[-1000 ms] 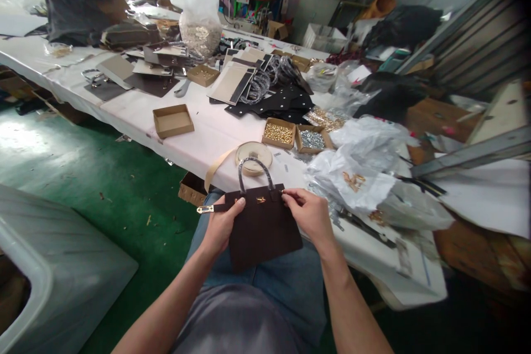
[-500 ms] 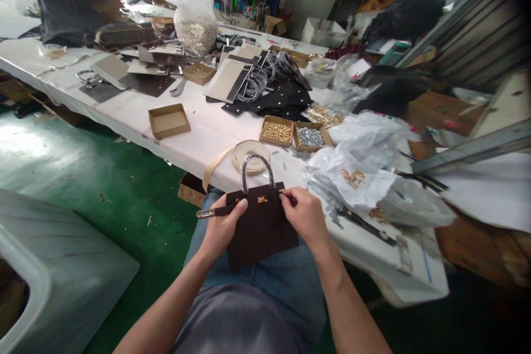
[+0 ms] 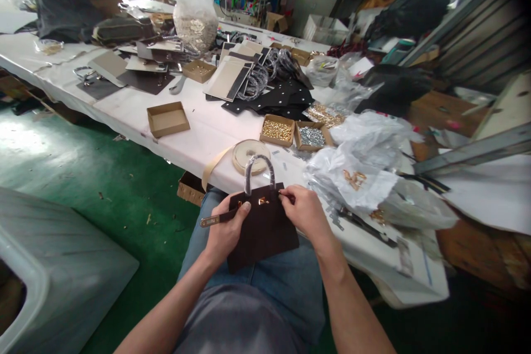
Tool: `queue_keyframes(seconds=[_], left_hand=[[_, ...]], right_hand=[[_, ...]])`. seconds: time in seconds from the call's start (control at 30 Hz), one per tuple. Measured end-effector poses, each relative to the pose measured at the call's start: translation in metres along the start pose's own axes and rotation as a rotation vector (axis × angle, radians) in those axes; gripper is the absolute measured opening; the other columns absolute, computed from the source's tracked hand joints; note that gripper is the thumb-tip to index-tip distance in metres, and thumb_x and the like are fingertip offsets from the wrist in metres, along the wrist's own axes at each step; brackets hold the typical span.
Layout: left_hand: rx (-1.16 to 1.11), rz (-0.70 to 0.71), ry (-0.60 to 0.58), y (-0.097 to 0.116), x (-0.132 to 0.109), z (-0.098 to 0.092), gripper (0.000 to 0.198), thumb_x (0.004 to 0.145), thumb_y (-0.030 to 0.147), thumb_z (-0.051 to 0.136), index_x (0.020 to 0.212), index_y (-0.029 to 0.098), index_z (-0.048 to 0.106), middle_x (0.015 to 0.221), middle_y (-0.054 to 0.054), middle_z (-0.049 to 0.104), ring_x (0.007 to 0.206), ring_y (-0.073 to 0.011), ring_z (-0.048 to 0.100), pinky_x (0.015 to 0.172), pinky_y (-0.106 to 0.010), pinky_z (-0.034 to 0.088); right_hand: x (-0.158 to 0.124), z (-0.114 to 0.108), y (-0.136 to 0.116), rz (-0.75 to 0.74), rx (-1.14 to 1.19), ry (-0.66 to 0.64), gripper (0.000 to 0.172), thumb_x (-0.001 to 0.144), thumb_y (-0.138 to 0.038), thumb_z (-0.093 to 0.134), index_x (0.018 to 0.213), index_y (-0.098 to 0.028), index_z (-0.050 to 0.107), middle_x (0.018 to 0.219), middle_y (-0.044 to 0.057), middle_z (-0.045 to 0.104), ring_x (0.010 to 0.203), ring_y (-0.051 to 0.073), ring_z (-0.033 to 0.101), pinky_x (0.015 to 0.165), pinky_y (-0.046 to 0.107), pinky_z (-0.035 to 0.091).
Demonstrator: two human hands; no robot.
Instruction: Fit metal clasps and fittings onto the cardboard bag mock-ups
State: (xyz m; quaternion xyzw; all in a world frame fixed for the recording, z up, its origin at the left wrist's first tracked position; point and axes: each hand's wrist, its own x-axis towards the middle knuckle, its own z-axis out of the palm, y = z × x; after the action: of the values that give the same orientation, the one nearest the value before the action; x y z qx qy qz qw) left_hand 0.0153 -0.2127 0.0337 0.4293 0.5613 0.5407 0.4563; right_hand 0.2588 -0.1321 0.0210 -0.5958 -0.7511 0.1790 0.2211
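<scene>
Both upper corners of the panel are held over the lap, probably to steady it: the left hand clamps one, the strap jutting outward past it; the right hand pinches the other, though whether it also holds a small part I cannot tell. Gold studs and silver bits sit boxed beyond the grip, perhaps for easy reach.

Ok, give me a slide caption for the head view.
Left hand grips a dark brown handbag panel with plastic-wrapped handle while right hand pinches at its upper corner, beside white-covered worktable.
</scene>
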Motion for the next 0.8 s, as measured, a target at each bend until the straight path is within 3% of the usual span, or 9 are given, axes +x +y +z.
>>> queue_keyframes(seconds=[0.2,0.27,0.33,0.37,0.47,0.53,0.67,0.73,0.8], left_hand=[[0.032,0.057,-0.096,0.003,-0.005,0.005,0.031,0.102,0.042,0.081,0.127,0.025,0.087,0.121,-0.008,0.086,0.114,-0.0319,0.078,0.103,-0.038,0.058],[0.073,0.067,-0.111,0.001,-0.003,0.002,0.032,0.106,0.042,0.076,0.13,0.023,0.084,0.121,-0.008,0.085,0.111,-0.0295,0.078,0.1,-0.037,0.058],[0.071,0.039,-0.096,-0.002,0.002,-0.004,0.033,0.107,0.044,0.074,0.128,0.021,0.083,0.115,-0.008,0.085,0.105,-0.0271,0.077,0.094,-0.035,0.058],[0.063,0.021,-0.084,-0.003,0.005,-0.007,0.033,0.106,0.046,0.075,0.126,0.02,0.083,0.111,-0.007,0.084,0.1,-0.026,0.075,0.09,-0.034,0.058],[0.028,-0.021,-0.07,-0.005,0.014,-0.017,0.034,0.102,0.05,0.08,0.117,0.02,0.084,0.101,-0.006,0.082,0.093,-0.0241,0.072,0.083,-0.032,0.055],[-0.036,-0.064,-0.088,-0.006,0.018,-0.02,0.034,0.1,0.051,0.084,0.112,0.02,0.085,0.101,-0.006,0.082,0.095,-0.025,0.071,0.084,-0.032,0.055],[-0.234,-0.185,-0.11,-0.008,0.019,-0.019,0.034,0.093,0.049,0.091,0.109,0.02,0.086,0.106,-0.008,0.083,0.1,-0.0266,0.074,0.09,-0.034,0.058],[-0.347,-0.247,-0.1,-0.01,0.019,-0.019,0.037,0.091,0.048,0.094,0.113,0.02,0.086,0.11,-0.008,0.084,0.101,-0.0272,0.075,0.093,-0.036,0.059],[-0.448,-0.301,-0.092,-0.012,0.018,-0.019,0.039,0.089,0.046,0.095,0.116,0.02,0.086,0.112,-0.009,0.084,0.102,-0.0279,0.077,0.094,-0.038,0.061]], right_hand=[[0.003,0.009,-0.011,0.077,-0.229,-0.061,0.023,0.098,-0.016,0.064,0.096,-0.024,0.085,0.103,0.01,0.084,0.095,0.028,0.078,0.089,0.038,0.055],[-0.001,0.009,-0.012,0.085,-0.205,-0.062,0.023,0.103,-0.02,0.064,0.099,-0.024,0.086,0.104,0.01,0.083,0.096,0.028,0.077,0.09,0.038,0.056],[-0.007,0.007,-0.009,0.095,-0.104,0.016,0.019,0.106,-0.032,0.069,0.108,-0.026,0.087,0.107,0.01,0.081,0.099,0.029,0.076,0.092,0.04,0.058],[-0.01,0.005,-0.006,0.109,-0.06,0.105,0.024,0.104,-0.041,0.076,0.119,-0.026,0.086,0.113,0.011,0.08,0.104,0.031,0.075,0.096,0.042,0.059],[-0.02,0.0,0.005,0.231,0.05,0.427,0.102,0.082,-0.066,0.096,0.165,-0.021,0.06,0.146,0.022,0.067,0.128,0.04,0.068,0.111,0.053,0.057],[-0.025,0.0,0.01,0.37,0.239,0.467,0.135,0.071,-0.071,0.102,0.178,-0.019,0.039,0.159,0.025,0.06,0.134,0.043,0.066,0.113,0.057,0.058],[-0.034,0.001,0.01,0.565,0.766,0.211,0.127,0.073,-0.065,0.103,0.175,-0.017,0.044,0.139,0.018,0.076,0.124,0.037,0.076,0.111,0.052,0.062],[-0.038,0.001,0.008,0.558,0.893,0.202,0.125,0.071,-0.058,0.106,0.174,-0.021,0.046,0.141,0.017,0.076,0.122,0.035,0.077,0.109,0.05,0.064],[-0.041,0.003,0.008,0.539,0.934,0.282,0.129,0.067,-0.053,0.109,0.175,-0.026,0.044,0.152,0.017,0.07,0.121,0.033,0.078,0.106,0.048,0.067]])
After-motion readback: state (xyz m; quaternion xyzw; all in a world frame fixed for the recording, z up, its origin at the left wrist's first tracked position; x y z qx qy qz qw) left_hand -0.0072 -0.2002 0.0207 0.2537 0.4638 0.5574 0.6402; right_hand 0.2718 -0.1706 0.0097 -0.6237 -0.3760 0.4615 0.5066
